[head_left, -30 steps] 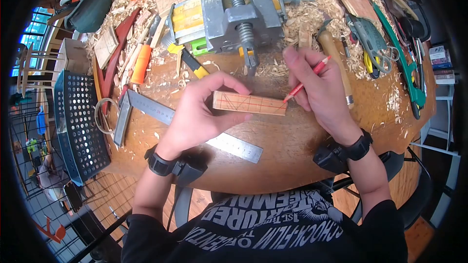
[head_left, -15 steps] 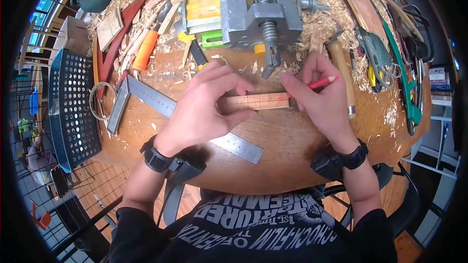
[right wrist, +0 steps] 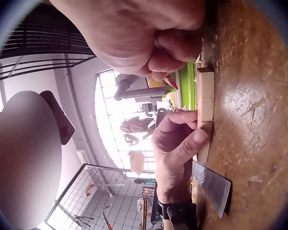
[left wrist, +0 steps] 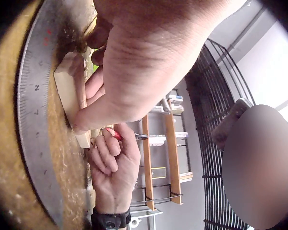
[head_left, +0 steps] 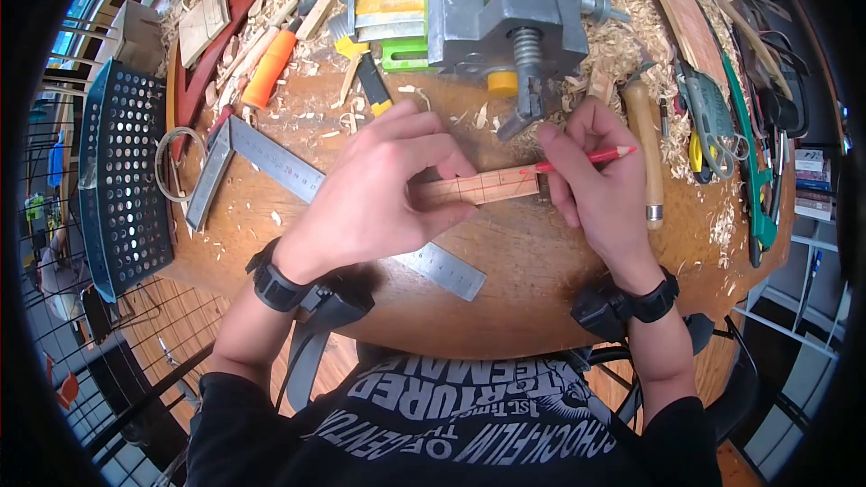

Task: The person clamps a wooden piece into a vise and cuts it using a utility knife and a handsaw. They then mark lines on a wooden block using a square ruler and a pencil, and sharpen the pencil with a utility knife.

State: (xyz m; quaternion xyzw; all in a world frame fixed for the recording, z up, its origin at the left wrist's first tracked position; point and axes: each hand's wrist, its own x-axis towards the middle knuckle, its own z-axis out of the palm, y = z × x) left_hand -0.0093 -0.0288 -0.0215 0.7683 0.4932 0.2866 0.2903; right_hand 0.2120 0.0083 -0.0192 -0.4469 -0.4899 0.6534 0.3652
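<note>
A small wooden block (head_left: pixel 492 188) with red grid lines lies on the table, its left part covered by the left hand (head_left: pixel 379 185). That hand grips the block between thumb and fingers; in the left wrist view the thumb presses along the block (left wrist: pixel 69 91). The right hand (head_left: pixel 600 185) pinches a red pencil (head_left: pixel 595 157), whose tip is over the block's marked face near its right end. In the right wrist view the pencil's red tip (right wrist: pixel 171 82) shows beside the curled fingers. The metal square's blade (head_left: pixel 442 271) passes beneath the left forearm side.
A grey vise (head_left: pixel 505 18) stands behind the hands, wood shavings (head_left: pixel 613 18) around it. A wooden-handled tool (head_left: pixel 643 135) lies right of the right hand. To the left are a cutter (head_left: pixel 372 81), an orange handle (head_left: pixel 271 69), a tape roll (head_left: pixel 164 162) and a perforated basket (head_left: pixel 131 180).
The block's right end has turned slightly upward and the left hand covers more of it. The pencil has tilted flatter, with its tip shifted left. The head view has shifted, moving the vise rightward.
</note>
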